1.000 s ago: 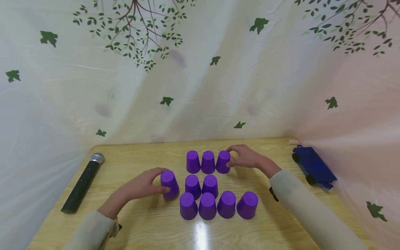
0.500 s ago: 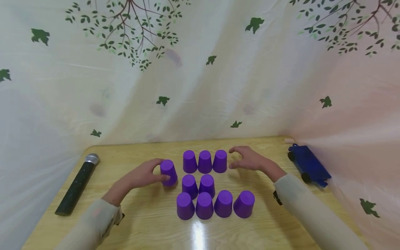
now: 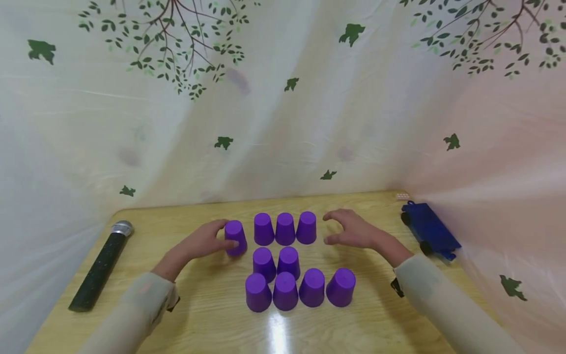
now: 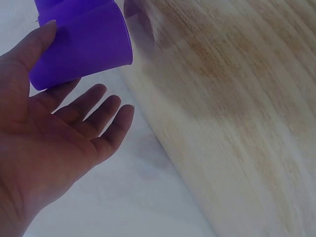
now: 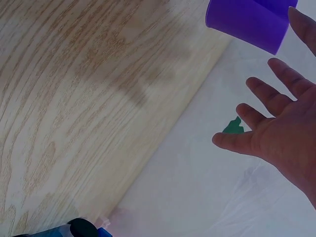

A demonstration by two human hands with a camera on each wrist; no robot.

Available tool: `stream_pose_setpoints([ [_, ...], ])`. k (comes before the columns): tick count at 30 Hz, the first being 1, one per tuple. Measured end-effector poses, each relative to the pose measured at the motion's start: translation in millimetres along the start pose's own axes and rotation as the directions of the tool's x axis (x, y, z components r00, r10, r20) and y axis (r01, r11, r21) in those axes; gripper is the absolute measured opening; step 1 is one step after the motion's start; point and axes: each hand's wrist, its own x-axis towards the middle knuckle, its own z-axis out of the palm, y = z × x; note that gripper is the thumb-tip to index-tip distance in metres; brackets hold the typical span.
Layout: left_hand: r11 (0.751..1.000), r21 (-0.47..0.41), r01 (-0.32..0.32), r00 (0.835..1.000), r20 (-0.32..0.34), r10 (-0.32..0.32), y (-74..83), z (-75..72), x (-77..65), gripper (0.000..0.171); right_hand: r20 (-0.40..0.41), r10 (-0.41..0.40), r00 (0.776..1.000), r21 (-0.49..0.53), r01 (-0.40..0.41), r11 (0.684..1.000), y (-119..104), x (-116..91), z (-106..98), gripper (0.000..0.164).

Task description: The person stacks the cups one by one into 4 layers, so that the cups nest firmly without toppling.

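My left hand [image 3: 199, 242] pinches an upside-down purple cup [image 3: 235, 238] between thumb and index finger, just left of the back row of three such cups [image 3: 285, 229]. In the left wrist view the thumb lies on the side of the held cup [image 4: 86, 47], and the other fingers are spread away from it. My right hand [image 3: 354, 230] hovers with parted fingers, a small gap right of the row's rightmost cup [image 3: 306, 228]. The right wrist view shows that hand [image 5: 284, 118] touching nothing; a purple cup [image 5: 249, 22] appears beyond its fingertips.
Nearer me stand two purple cups [image 3: 289, 262] and a front row of several more [image 3: 313, 288], all upside down. A microphone [image 3: 100, 268] lies at the table's left; a blue toy cart [image 3: 430, 228] sits at the right edge. A leaf-printed curtain [image 3: 265, 113] hangs behind the wooden table [image 3: 212, 314].
My left hand has carried its cup away from me, from beside the middle row to the back row's left end. My right hand has let go of the rightmost back cup and drawn right.
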Motion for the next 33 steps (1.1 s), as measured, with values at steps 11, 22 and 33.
stream_pose_setpoints([
  [11,1.000,0.013,0.028,1.000,0.013,-0.028,0.1,-0.6,14.0,0.065,-0.049,-0.033,0.998,-0.084,0.029,0.996,-10.4,-16.0,-1.5,0.056],
  [22,1.000,0.023,0.018,1.000,0.009,-0.018,-1.0,2.0,21.3,0.064,0.067,-0.180,0.981,-0.082,0.185,0.979,-54.4,-22.4,-0.5,0.047],
  [33,1.000,0.006,-0.016,1.000,0.002,0.016,-2.9,9.2,30.4,0.061,0.145,-0.216,0.966,-0.065,0.227,0.972,-69.8,-8.9,11.3,0.047],
])
